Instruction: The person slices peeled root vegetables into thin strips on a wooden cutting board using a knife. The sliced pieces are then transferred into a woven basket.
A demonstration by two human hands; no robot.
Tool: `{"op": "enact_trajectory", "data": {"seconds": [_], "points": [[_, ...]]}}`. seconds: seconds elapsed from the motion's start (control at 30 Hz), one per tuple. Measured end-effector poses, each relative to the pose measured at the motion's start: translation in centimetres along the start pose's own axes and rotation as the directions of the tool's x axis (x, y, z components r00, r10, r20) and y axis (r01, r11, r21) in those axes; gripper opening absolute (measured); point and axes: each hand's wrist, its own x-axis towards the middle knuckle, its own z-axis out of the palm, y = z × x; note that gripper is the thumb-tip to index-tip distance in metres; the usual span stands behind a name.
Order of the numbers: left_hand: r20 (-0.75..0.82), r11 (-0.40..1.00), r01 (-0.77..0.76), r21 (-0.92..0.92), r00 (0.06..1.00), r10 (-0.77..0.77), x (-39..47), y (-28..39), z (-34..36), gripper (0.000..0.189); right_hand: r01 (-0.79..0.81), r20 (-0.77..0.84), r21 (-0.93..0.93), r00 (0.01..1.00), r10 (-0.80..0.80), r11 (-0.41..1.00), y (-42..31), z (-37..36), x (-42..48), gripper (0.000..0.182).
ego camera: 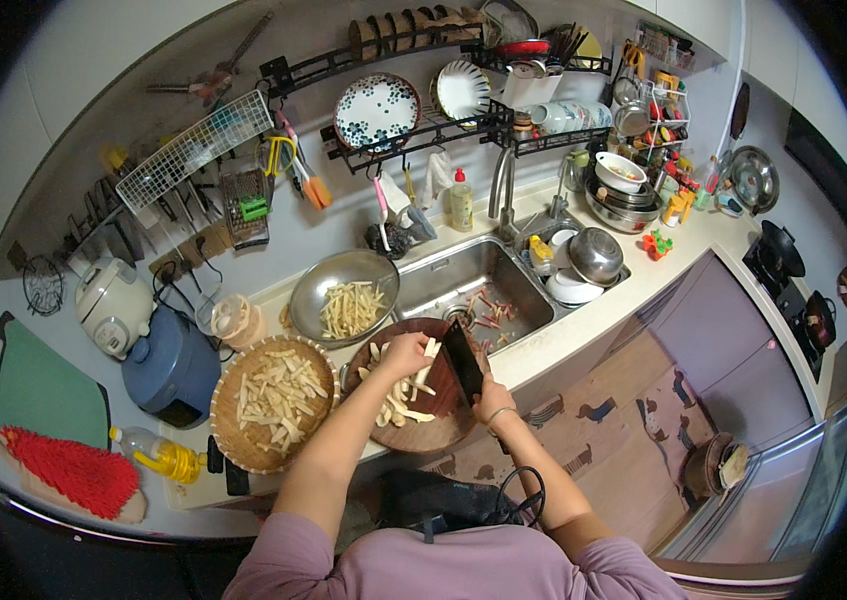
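My right hand [492,403] grips a dark-bladed cleaver [462,361], whose blade stands on the right part of a round wooden cutting board [447,429]. Just left of the blade, my left hand [410,355] holds a pale vegetable piece [431,349] between its fingers. More pale cut strips [399,401] lie loose on the board, partly hidden under my left hand and forearm. To the left, a round woven bamboo tray [225,409] bears many cut strips. Behind the board, a wide metal bowl [305,281] holds thinner pale sticks [352,309].
A steel sink [431,281] with reddish scraps [489,309] adjoins the board. Bowls [594,255] stand at its right. An oil bottle [165,456], a blue lidded appliance [172,367] and a rice cooker [114,307] are at left. Above hangs a black dish rack [423,139].
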Motion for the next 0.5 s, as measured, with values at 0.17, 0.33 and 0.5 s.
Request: {"op": "enact_trajectory", "data": {"seconds": [0.17, 0.33, 0.5], "points": [[0.076, 0.890, 0.309, -0.336, 0.951, -0.301, 0.8, -2.7, 5.2, 0.043, 0.028, -0.004, 0.021, 1.000, -0.028, 0.999, 0.1, 0.5, 0.2, 0.034], [0.077, 0.849, 0.350, -0.396, 0.934, -0.350, -0.2, -1.6, 6.3, 0.055, 0.017, -0.010, 0.019, 1.000, -0.017, 1.000, -0.2, -0.3, -0.3, 0.034], [-0.020, 0.884, 0.358, -0.302, 0.924, -0.381, -0.5, -0.3, 4.8, 0.053, 0.026, -0.014, 0.019, 1.000, -0.025, 0.999, 0.0, 0.1, 0.0, 0.034]]}}
